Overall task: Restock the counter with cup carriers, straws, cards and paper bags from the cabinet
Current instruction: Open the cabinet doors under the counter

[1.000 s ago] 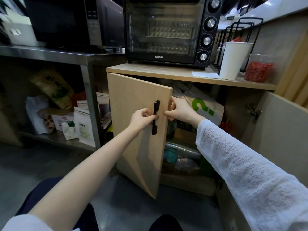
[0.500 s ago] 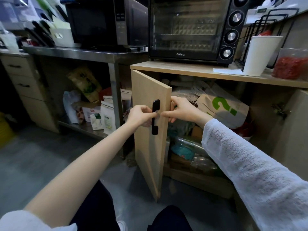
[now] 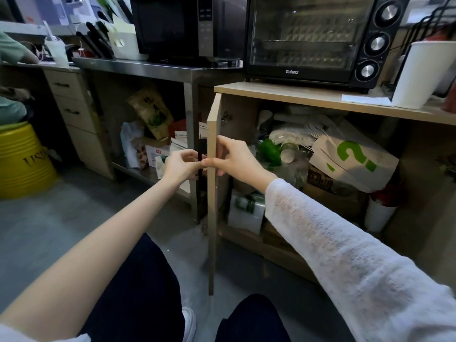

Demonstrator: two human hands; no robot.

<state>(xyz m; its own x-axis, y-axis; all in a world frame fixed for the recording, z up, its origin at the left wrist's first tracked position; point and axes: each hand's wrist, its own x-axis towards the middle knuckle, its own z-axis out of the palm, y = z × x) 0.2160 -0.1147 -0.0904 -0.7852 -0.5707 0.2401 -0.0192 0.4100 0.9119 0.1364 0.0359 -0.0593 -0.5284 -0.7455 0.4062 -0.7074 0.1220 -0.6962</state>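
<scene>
The left hand [image 3: 181, 164] grips the black handle [image 3: 200, 156] of the cabinet door [image 3: 212, 218]. The right hand [image 3: 234, 159] pinches the door's edge. Behind the right hand, inside the cabinet, lie the paper bags [image 3: 355, 164].

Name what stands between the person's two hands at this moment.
The open cabinet door, seen edge-on in the head view: the left hand holds its black handle on the outer side, and the right hand grips its edge.

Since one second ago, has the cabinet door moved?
Yes. The door has swung further open, its free edge going away from the cabinet opening; it now shows edge-on, with both hands on it.
</scene>
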